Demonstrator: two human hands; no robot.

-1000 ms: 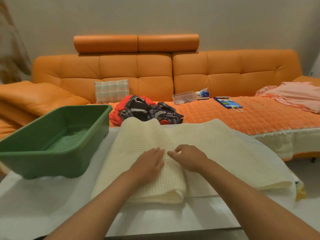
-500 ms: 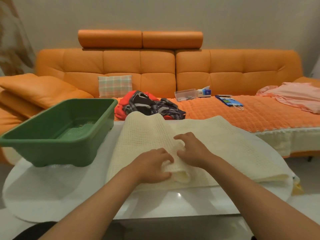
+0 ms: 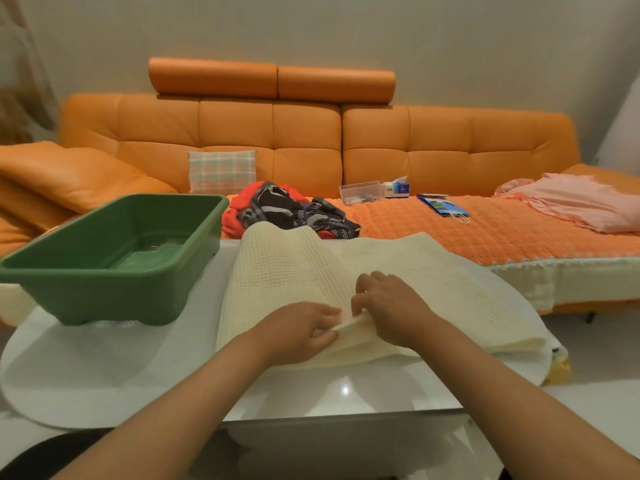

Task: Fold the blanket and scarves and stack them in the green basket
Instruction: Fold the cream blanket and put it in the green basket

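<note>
glossy white table (image 3: 346, 398), folded waffle-knit cream blanket (image 3: 287, 268)

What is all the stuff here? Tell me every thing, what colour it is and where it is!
blanket: one, cream, partly folded on the table
green basket: one, green, on the table left of the blanket
scarves: one heap, red, black and patterned, on the sofa seat behind the blanket
sofa: one, orange, against the wall
cushion: one, pink-green check, leaning on the sofa back
clear box: one, see-through, on the sofa seat
tissue box: one, blue-white, beside the clear box
packet: one, blue, right of the boxes
pink cloth: one, pink, sofa's far right
table: one, white, nearest
left hand: one, bare, pinches the blanket's near fold
right hand: one, bare, grips the same fold
</note>
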